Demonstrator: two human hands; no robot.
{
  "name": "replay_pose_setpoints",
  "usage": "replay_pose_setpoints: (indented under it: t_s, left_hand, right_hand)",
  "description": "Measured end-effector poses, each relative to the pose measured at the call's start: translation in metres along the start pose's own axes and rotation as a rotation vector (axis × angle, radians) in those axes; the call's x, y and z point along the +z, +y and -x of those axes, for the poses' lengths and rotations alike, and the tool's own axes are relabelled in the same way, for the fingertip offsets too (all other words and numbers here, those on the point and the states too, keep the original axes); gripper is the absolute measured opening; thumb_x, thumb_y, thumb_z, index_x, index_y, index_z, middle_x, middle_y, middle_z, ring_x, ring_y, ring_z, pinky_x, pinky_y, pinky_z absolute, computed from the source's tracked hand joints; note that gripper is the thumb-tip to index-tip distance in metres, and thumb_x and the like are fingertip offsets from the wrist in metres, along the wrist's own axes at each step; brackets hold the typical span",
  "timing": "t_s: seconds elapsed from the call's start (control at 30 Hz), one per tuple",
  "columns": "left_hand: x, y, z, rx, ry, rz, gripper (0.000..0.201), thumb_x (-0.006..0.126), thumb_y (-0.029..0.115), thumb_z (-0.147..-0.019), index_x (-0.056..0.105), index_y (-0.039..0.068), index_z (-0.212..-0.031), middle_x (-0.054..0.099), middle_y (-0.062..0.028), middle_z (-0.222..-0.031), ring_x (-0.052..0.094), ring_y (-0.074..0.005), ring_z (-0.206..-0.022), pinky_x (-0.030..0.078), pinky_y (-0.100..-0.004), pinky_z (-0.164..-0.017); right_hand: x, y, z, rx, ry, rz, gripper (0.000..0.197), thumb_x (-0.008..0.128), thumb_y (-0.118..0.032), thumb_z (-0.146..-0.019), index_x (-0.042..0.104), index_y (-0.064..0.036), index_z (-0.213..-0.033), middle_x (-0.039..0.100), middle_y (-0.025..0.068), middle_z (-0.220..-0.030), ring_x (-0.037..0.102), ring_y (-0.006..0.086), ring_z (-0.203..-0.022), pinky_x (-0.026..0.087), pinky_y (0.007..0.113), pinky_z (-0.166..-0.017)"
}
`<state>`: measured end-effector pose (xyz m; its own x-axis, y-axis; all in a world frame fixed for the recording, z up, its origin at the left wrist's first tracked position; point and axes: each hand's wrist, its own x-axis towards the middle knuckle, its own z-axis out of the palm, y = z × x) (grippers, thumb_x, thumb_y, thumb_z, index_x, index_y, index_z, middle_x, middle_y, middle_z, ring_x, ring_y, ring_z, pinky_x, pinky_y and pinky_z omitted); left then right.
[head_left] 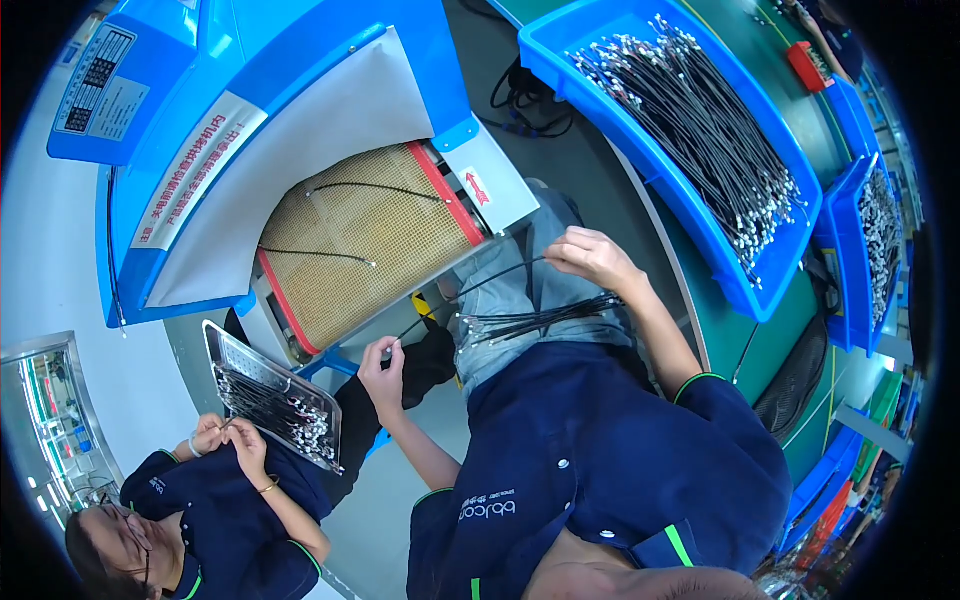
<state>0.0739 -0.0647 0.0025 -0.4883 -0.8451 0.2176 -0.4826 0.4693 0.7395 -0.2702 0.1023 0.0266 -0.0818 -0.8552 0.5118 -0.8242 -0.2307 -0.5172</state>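
Observation:
A thin black cable point(497, 277) stretches between my two hands above my lap. My left hand point(381, 378) pinches its near-left end, the fingertips closed together. At the other end, my right hand point(594, 260) grips the cable between thumb and fingers. Beneath it, a small bundle of similar black cables point(545, 319) with pale ends lies across my thighs. In front of me, a tan mesh conveyor belt point(345, 215) with red edges comes out of a blue machine point(290, 60). Two black cables point(378, 188) lie apart on the mesh.
At the right, a large blue bin point(640, 150) full of black cables stands on a green table point(795, 375). Another blue bin point(850, 255) sits beyond it. Lower left, a co-worker's hands point(235, 440) handle something thin beside a metal tray point(335, 410) of cables.

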Motion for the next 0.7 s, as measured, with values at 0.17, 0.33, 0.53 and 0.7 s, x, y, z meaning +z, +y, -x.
replay_pose_setpoints:
  t_s: [0.17,0.33,0.53,0.7]
  left_hand:
    - [-0.002,0.001,0.0,-0.004,0.016,0.0,0.009,0.068,-0.003,-0.078,0.064,-0.002,-0.086,0.064,-0.0086,-0.078,0.061,-0.018,-0.07,0.049,-0.0283,-0.068]
    - [-0.003,0.0,-0.001,-0.026,0.017,0.011,0.009,0.068,-0.003,-0.078,0.064,-0.002,-0.086,0.064,-0.0083,-0.078,0.061,-0.0174,-0.071,0.049,-0.0285,-0.068]
    - [-0.004,-0.003,-0.005,0.001,0.032,-0.012,0.009,0.068,-0.004,-0.077,0.063,-0.002,-0.086,0.064,-0.0087,-0.078,0.061,-0.018,-0.07,0.049,-0.0283,-0.068]
    - [-0.007,-0.007,-0.011,0.024,0.039,-0.04,0.009,0.067,-0.003,-0.078,0.063,-0.002,-0.086,0.064,-0.0091,-0.079,0.061,-0.0182,-0.071,0.049,-0.0288,-0.068]
  right_hand:
    - [0.0,0.0,0.001,0.059,-0.045,-0.073,0.017,0.074,-0.005,-0.074,0.062,-0.0048,-0.087,0.059,0.0059,-0.076,0.059,0.0229,-0.068,0.049,0.034,-0.06]
    - [0.0,0.001,0.001,0.072,-0.042,-0.137,0.016,0.074,-0.006,-0.075,0.063,-0.0043,-0.086,0.058,0.0062,-0.075,0.058,0.0228,-0.068,0.048,0.034,-0.061]
    - [0.001,-0.001,0.002,0.123,-0.098,-0.202,0.014,0.074,-0.007,-0.076,0.063,-0.0036,-0.086,0.058,0.007,-0.074,0.058,0.0231,-0.067,0.048,0.034,-0.061]
    - [0.002,-0.001,0.001,0.127,-0.114,-0.202,0.012,0.073,-0.009,-0.077,0.064,-0.0034,-0.084,0.058,0.0071,-0.073,0.058,0.0234,-0.066,0.048,0.034,-0.06]
